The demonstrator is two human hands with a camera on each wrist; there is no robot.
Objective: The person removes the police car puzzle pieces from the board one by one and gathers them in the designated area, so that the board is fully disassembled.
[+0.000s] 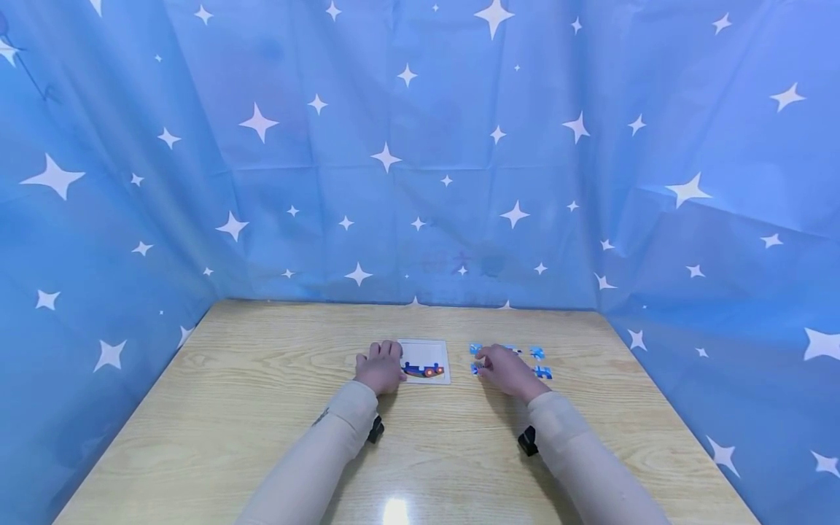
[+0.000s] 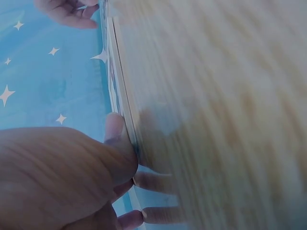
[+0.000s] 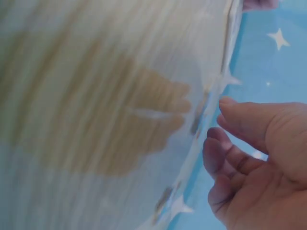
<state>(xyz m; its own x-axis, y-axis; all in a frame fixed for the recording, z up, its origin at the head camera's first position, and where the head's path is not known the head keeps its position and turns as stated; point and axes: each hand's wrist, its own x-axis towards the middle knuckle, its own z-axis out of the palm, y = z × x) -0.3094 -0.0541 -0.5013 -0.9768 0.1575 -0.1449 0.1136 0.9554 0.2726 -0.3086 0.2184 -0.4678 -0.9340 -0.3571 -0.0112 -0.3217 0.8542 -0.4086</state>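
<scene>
A white puzzle tray [image 1: 423, 353] lies on the table, with joined pieces [image 1: 425, 370] showing a vehicle with orange wheels along its lower part. My left hand [image 1: 382, 369] rests at the tray's left side. Its thumb [image 2: 115, 128] lies against the tray's edge in the left wrist view, and the other fingertips touch the tabletop. Over the loose puzzle pieces right of the tray is my right hand [image 1: 508, 372]. A gap shows between its thumb [image 3: 235, 106] and bent fingers in the right wrist view, with nothing in it. The hand covers part of the pieces.
Several blue loose pieces, among them a far-right piece [image 1: 537, 353] and a near-right piece [image 1: 543, 372], lie around the right hand. The wooden table [image 1: 262, 437] ends at a blue curtain [image 1: 420, 182] with white stars behind and at both sides.
</scene>
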